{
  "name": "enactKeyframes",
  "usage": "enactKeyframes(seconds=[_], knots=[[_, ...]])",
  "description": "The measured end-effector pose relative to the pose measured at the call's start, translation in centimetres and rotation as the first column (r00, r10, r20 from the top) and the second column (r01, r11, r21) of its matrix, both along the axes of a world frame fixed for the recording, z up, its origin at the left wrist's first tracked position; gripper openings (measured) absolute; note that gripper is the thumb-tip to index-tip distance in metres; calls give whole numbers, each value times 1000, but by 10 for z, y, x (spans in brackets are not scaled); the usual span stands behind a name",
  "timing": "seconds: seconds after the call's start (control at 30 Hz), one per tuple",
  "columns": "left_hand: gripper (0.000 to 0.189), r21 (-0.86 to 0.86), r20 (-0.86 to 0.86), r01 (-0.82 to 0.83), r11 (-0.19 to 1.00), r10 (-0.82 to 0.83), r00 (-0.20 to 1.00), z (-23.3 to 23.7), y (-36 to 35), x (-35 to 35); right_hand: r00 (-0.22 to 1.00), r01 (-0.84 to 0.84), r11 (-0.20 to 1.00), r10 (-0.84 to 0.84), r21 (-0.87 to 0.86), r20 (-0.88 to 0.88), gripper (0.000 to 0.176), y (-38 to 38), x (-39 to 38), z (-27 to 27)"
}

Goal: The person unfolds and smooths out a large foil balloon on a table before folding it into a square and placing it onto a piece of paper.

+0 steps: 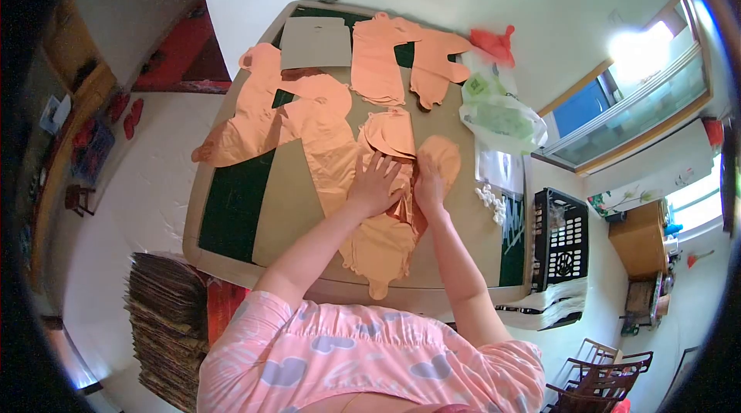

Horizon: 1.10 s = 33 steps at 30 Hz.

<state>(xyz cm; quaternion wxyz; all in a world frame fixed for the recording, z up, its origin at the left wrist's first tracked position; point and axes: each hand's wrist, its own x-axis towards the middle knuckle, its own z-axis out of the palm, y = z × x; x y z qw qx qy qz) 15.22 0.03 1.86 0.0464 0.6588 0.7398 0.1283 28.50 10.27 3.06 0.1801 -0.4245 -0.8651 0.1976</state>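
Observation:
A flat, uninflated orange-pink foil balloon lies on the table in front of me, partly folded over itself. My left hand rests on its middle, palm down with the fingers spread. On the balloon's right side, my right hand is turned on edge with its fingers stretched forward, slightly blurred, against a fold of the foil. Darker, shiny creases show between the two hands. Another flat foil balloon spreads out to the left, and more flat foil balloons lie at the far side.
A grey stack of sheets lies at the back of the table. Plastic bags, a red bag and small white pieces are at the right. A black crate stands beside the table; stacked cardboard is at lower left.

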Motion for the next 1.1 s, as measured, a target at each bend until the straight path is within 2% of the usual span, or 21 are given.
enactKeyframes(seconds=[0.1, 0.2, 0.37, 0.4, 0.5, 0.6, 0.7, 0.8, 0.9, 1.0, 1.07, 1.1], knots=[[67, 18, -34, 15, 1000, -14, 999, -2, -1, -1, 980, -187, 961, 198, 202, -35, 55, -2, 5, -26], [67, 14, -42, 15, 1000, -15, 999, -2, 0, -2, 980, -199, 954, 189, 225, 63, 55, -12, 2, -24], [65, 71, 40, -18, 997, 15, 999, -16, 5, -2, 981, -192, 953, 188, 232, 41, 49, -15, 0, -26], [64, 94, 66, -34, 995, 28, 997, -18, 7, -3, 981, -193, 950, 191, 247, 32, 48, -14, 0, -29], [53, 176, 307, -105, 979, 47, 950, 1, 3, -8, 981, -193, 951, 184, 240, 62, 46, -18, -2, -21], [43, 404, 189, -23, 915, -59, 980, 29, 9, -11, 984, -177, 959, 168, 220, 57, 45, -20, -3, -19], [42, 183, 143, 20, 983, -47, 989, 41, 27, -8, 977, -212, 941, 203, 264, 59, 44, -19, -3, -15], [44, 155, 88, -23, 988, 10, 996, -3, 33, -6, 984, -176, 926, 166, 335, 57, 40, -15, -4, -26], [46, 60, 77, -6, 998, 1, 997, -5, 25, -12, 978, -207, 902, 187, 378, 89, 39, -12, -4, -28], [47, 27, 43, -9, 1000, 8, 999, -3, 24, -12, 972, -119, 992, 107, -44, -210, 34, -12, 1, -7], [47, 22, 30, -11, 1000, 10, 999, -2, 25, -13, 946, 179, 983, -164, 30, -281, 32, 5, 18, -15], [47, 15, 24, -9, 1000, 9, 1000, -2, 24, -12, 900, 328, 943, -295, 53, -321, 32, 10, 28, -23]])
